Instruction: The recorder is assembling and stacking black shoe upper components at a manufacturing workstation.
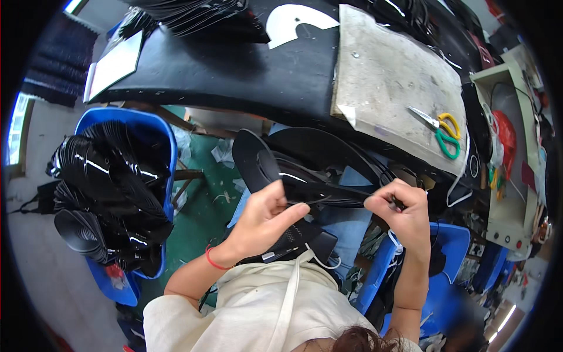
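A curved black piece of glossy sheet material, like patent leather (311, 189), stretches between my two hands above my lap. My left hand (264, 218), with a red cord on the wrist, has its fingers curled at the piece's left end, while its thumb sticks out to the right. At the other end my right hand (403, 206) is closed in a pinch on the piece's tip. Its fingertips are partly hidden. Just beyond, more curved black pieces (319, 144) lie in a loose bunch, one bending upward at the left.
A black-topped table (223, 73) runs across the far side. On it lie a worn pale board (393, 76), scissors with yellow and green handles (443, 134) and a white template (296, 24). At left, a blue chair (167, 132) holds stacked black pieces (111, 182).
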